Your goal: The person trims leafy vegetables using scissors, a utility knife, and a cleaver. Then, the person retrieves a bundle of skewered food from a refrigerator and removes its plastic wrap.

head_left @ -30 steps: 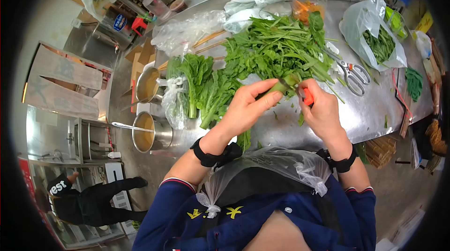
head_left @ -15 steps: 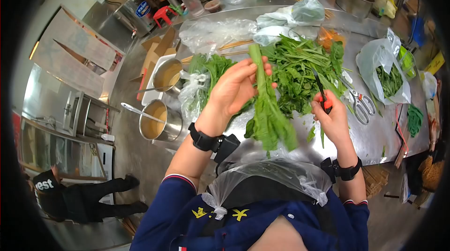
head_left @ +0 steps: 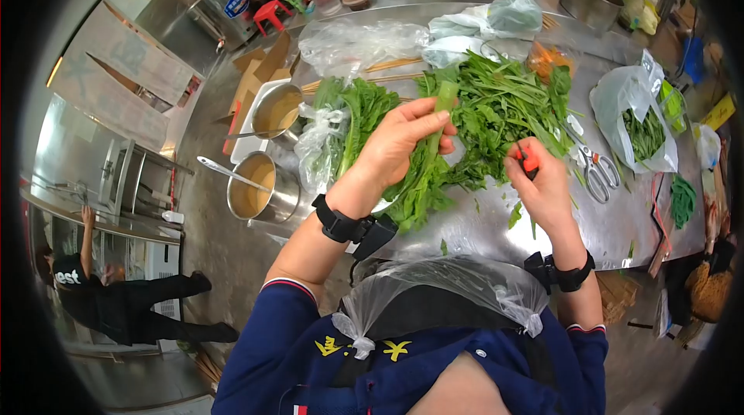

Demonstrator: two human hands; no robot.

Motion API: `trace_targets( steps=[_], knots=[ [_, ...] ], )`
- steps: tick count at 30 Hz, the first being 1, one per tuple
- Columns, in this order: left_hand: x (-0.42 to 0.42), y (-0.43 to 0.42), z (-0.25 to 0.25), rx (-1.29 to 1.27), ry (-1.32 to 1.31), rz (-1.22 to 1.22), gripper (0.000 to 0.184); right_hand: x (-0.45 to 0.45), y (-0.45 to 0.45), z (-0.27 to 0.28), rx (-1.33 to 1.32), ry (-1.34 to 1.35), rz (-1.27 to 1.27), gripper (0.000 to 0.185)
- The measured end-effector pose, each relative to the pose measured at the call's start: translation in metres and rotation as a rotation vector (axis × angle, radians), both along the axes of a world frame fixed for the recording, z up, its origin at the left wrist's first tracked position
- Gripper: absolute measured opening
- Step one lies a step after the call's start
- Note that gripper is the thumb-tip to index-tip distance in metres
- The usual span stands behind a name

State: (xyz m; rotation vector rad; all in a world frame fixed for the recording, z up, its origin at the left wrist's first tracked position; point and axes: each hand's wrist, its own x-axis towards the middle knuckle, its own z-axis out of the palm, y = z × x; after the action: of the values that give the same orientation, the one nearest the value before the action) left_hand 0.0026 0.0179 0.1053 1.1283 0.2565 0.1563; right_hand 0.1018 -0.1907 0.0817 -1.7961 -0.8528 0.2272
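Observation:
My left hand (head_left: pixel 407 140) is closed around a leafy green stalk (head_left: pixel 415 192). Its pale cut end sticks up above my fingers, and the leaves hang below toward the table edge. In my right hand (head_left: pixel 539 182), fingers wrap round the red and black handle of a small knife (head_left: pixel 528 161); the blade is hard to make out now. Beyond both hands lies a large pile of cut greens (head_left: pixel 508 105). Whole leafy greens (head_left: pixel 368 109), partly in a clear bag, lie left of my left hand.
Scissors (head_left: pixel 598 175) lie right of my right hand, near a bag of greens (head_left: pixel 643 132). Two metal pots (head_left: pixel 288 196) with brownish liquid stand at the left. Plastic bags (head_left: pixel 364 41) and skewers (head_left: pixel 397 63) lie farther back. Another person (head_left: pixel 116 299) stands at far left.
My left hand has tilted the stalk, and its leaves have swung left toward my wrist. The knife in my right hand has turned, so its blade shows less. The other person has raised an arm.

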Motion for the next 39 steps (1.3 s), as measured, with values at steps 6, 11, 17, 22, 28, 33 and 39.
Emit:
trace_targets(
  steps=[6, 11, 17, 22, 28, 33, 39],
  knots=[
    [0.006, -0.017, -0.020, 0.271, 0.018, -0.123, 0.029, -0.004, 0.002, -0.010, -0.058, -0.061, 0.003, 0.015],
    [0.011, -0.034, -0.027, 0.432, 0.079, -0.114, 0.024, -0.007, -0.002, -0.021, -0.081, -0.166, -0.025, 0.015],
    [0.015, -0.045, -0.030, 0.491, 0.105, -0.148, 0.030, -0.006, -0.004, -0.024, -0.190, -0.235, -0.071, 0.020],
    [0.015, -0.046, -0.037, 0.311, 0.178, -0.252, 0.029, -0.006, -0.009, -0.036, -0.229, -0.243, -0.107, 0.022],
    [0.010, -0.034, -0.024, 0.102, 0.120, -0.413, 0.035, 0.021, -0.029, -0.072, -0.379, -0.211, -0.166, 0.019],
    [0.013, -0.016, -0.015, -0.182, 0.052, -0.327, 0.043, 0.026, -0.026, -0.051, -0.199, -0.015, -0.114, 0.013],
    [0.003, 0.000, -0.012, -0.189, -0.016, -0.210, 0.042, 0.060, -0.003, -0.057, -0.063, 0.244, -0.127, 0.015]
  ],
)
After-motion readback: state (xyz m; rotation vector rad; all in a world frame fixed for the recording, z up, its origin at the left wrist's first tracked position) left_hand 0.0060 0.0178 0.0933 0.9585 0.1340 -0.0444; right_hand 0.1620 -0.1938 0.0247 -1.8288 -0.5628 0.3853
